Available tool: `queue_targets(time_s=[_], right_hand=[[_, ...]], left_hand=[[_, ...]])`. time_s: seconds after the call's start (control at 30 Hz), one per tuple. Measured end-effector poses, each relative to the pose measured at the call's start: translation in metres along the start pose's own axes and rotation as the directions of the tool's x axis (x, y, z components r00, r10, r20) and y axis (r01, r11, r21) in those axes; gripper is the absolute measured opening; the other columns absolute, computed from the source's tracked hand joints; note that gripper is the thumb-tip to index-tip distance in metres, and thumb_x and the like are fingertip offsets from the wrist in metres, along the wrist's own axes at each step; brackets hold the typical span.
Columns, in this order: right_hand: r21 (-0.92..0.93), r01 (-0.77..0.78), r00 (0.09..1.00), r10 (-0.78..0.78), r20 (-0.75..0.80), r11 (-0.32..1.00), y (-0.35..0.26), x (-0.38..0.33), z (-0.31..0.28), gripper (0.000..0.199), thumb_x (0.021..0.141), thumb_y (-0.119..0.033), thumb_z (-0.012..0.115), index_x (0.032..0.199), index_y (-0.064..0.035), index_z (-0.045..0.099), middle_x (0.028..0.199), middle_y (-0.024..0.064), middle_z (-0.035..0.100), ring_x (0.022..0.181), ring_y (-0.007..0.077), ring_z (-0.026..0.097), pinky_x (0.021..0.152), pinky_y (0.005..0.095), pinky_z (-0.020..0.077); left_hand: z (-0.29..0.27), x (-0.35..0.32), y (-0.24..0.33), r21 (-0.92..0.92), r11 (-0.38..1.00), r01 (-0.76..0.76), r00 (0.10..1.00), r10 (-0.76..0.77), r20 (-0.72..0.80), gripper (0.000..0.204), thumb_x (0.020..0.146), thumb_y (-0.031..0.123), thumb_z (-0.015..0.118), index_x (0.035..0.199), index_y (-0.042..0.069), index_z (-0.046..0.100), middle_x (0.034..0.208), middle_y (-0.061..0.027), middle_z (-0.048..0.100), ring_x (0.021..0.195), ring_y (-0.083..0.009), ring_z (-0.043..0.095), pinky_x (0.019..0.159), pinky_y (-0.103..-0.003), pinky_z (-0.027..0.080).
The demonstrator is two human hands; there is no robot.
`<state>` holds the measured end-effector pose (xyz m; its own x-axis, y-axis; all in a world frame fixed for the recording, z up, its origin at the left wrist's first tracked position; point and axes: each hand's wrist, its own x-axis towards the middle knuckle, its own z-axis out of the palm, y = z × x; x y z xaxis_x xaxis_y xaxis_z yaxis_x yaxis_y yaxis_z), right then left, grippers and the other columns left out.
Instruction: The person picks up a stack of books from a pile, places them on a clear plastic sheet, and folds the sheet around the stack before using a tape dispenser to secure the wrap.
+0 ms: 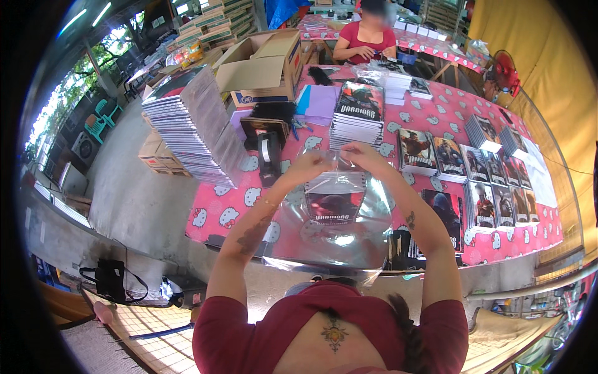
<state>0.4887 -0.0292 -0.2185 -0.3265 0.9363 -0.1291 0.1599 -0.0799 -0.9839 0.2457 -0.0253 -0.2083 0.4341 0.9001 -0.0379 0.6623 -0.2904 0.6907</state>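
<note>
My left hand (pixel 309 164) and my right hand (pixel 360 154) are raised over the table, both pinching the top edge of a clear plastic bag (pixel 336 187). A stack of dark-covered notebooks (pixel 335 198) sits inside the bag, upright in front of me. Below it lies a pile of shiny clear plastic sheets (pixel 324 240) at the table's near edge. A black tape dispenser (pixel 269 156) stands just left of my left hand.
The pink patterned table (pixel 218 215) holds a tall fanned notebook stack (pixel 196 128), a centre stack (pixel 358 115), rows of notebooks (pixel 492 181) on the right and open cardboard boxes (pixel 261 65). A person in red (pixel 367 37) sits at the far end. A red fan (pixel 504 71) stands far right.
</note>
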Motion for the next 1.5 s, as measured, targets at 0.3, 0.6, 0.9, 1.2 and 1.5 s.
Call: queue_targets(time_s=[0.3,0.6,0.9,1.2,1.5], right_hand=[[0.028,0.079,0.997,-0.079,0.019,0.997,0.029,-0.024,0.002,0.052,0.089,-0.022,0.071,0.132,0.0017,0.053,0.114,0.0094,0.064,0.106,0.0148,0.060,0.090,0.0300,0.0468],[-0.171,0.230,0.961,-0.251,-0.113,0.958,0.032,-0.025,0.012,0.031,0.088,-0.016,0.071,0.115,-0.0021,0.064,0.099,0.0042,0.065,0.089,0.0113,0.058,0.082,0.0268,0.0473],[0.141,0.304,0.942,-0.275,-0.194,0.942,0.016,-0.030,0.025,0.030,0.085,-0.011,0.072,0.113,-0.0017,0.065,0.100,0.0052,0.067,0.092,0.0121,0.061,0.084,0.0281,0.0501],[-0.287,0.374,0.881,-0.435,-0.187,0.882,-0.018,-0.038,0.029,0.027,0.085,-0.004,0.067,0.112,-0.0013,0.066,0.095,0.0077,0.068,0.087,0.0130,0.065,0.079,0.0276,0.0516],[-0.618,0.457,0.812,-0.583,-0.003,0.640,-0.060,-0.037,0.031,0.034,0.081,-0.002,0.065,0.115,-0.0022,0.063,0.093,0.0101,0.068,0.086,0.0159,0.066,0.078,0.0308,0.0524]], left_hand=[[0.023,-0.006,0.024,0.145,0.984,-0.102,0.875,0.158,-0.458,0.036,0.086,0.037,0.062,0.080,0.001,0.069,0.073,-0.0234,0.064,0.075,-0.0422,0.065,0.065,-0.046,0.050],[0.016,-0.020,0.038,0.286,0.948,-0.139,0.893,0.245,-0.377,0.030,0.088,0.030,0.062,0.084,0.001,0.067,0.077,-0.0226,0.065,0.077,-0.0434,0.064,0.067,-0.048,0.050],[0.001,-0.026,0.050,0.175,0.912,-0.371,0.881,0.405,-0.246,0.019,0.085,0.020,0.066,0.084,0.001,0.067,0.080,-0.0172,0.067,0.074,-0.0380,0.066,0.065,-0.044,0.051],[-0.008,-0.031,0.041,-0.092,0.918,-0.385,0.882,0.336,-0.332,0.018,0.081,0.014,0.073,0.090,0.000,0.066,0.079,-0.0119,0.068,0.070,-0.0258,0.067,0.067,-0.035,0.053],[-0.010,-0.030,0.057,0.234,0.866,-0.442,0.709,0.497,-0.500,0.016,0.084,0.016,0.071,0.086,0.000,0.067,0.079,-0.0144,0.068,0.069,-0.0275,0.067,0.065,-0.036,0.052]])
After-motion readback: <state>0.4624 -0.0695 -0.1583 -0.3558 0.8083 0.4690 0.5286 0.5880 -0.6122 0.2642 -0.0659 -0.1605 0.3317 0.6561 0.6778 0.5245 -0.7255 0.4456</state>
